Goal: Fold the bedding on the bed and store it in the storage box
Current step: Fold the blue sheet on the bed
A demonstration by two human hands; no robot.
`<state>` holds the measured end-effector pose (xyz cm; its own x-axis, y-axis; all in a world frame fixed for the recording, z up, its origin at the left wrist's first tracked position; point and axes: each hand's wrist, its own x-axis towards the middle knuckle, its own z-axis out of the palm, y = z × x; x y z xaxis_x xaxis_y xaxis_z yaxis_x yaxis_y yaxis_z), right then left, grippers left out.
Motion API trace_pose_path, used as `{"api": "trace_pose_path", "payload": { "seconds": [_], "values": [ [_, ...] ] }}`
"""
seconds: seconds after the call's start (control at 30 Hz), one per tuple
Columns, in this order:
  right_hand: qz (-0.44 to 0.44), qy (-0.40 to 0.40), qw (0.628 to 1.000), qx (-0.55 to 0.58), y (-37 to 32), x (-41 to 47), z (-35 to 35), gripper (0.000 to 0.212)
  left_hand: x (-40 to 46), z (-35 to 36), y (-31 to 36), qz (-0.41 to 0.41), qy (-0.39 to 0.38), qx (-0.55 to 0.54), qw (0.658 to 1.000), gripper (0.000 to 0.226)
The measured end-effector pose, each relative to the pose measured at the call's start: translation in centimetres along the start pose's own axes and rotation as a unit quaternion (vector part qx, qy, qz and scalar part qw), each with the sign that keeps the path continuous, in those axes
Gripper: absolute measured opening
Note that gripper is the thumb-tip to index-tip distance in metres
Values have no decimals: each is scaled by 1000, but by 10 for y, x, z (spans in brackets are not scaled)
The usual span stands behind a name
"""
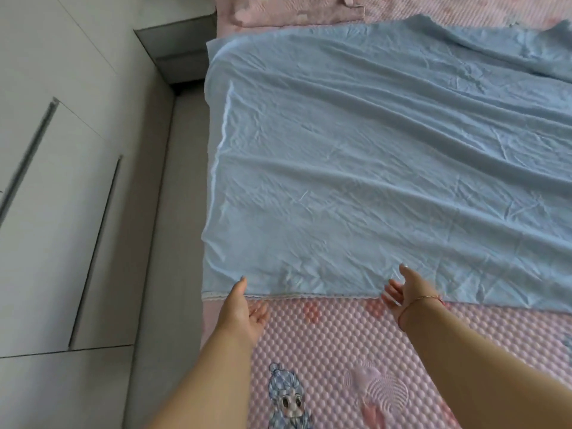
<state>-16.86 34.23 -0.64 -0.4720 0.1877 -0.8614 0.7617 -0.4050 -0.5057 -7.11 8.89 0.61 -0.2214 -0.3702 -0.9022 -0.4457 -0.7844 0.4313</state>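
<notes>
The blue sheet (pixel 387 168) lies spread and wrinkled over the bed, its near hem running just beyond the fingertips of both hands and its left edge hanging a little past the mattress side. The left hand (pixel 244 308) reaches toward the sheet's near left corner, palm turned inward, fingers straight and relaxed, grasping nothing; its thumb tip is at the hem, though whether it touches the cloth cannot be told. The right hand (pixel 405 289) is likewise released, fingers loosely spread with the palm facing left, thumb over the hem farther to the right (a thin bracelet (pixel 418 300) circles that wrist). Under and behind both hands lies the pink bubbled mattress pad (pixel 340 335), printed with a cartoon figure (pixel 286 397) between the forearms. Left of the left hand is grey floor (pixel 154 274), and beyond it white cabinet doors (pixel 46 212). Far ahead of the hands, past the sheet, pink bedding (pixel 294 10) lies bunched.
</notes>
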Motion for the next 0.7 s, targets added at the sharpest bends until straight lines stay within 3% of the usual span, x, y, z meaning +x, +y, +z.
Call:
{"api": "trace_pose_path", "payload": {
  "seconds": [0.1, 0.2, 0.27, 0.43, 0.57, 0.7],
  "values": [
    [40, 62, 997, -11, 10, 10, 10, 45, 26, -5, 8, -16, 11, -8, 1000, 73],
    [86, 69, 994, -1, 16, 25, 17, 47, 49, -5, 16, 4, -6, -44, 999, 57],
    [119, 57, 991, 28, 17, 37, 21, 50, 64, -3, 22, 45, -13, -71, 996, 48],
    [157, 117, 979, 52, 16, 60, 18, 59, 97, -3, 27, 150, -52, -121, 980, 53],
    [118, 95, 988, 39, 17, 70, 18, 51, 95, -12, 22, 170, -31, -142, 975, 63],
    [18, 109, 991, -77, 21, 67, 11, 57, 79, -31, 17, 176, 4, -127, 976, 67]
  ]
}}
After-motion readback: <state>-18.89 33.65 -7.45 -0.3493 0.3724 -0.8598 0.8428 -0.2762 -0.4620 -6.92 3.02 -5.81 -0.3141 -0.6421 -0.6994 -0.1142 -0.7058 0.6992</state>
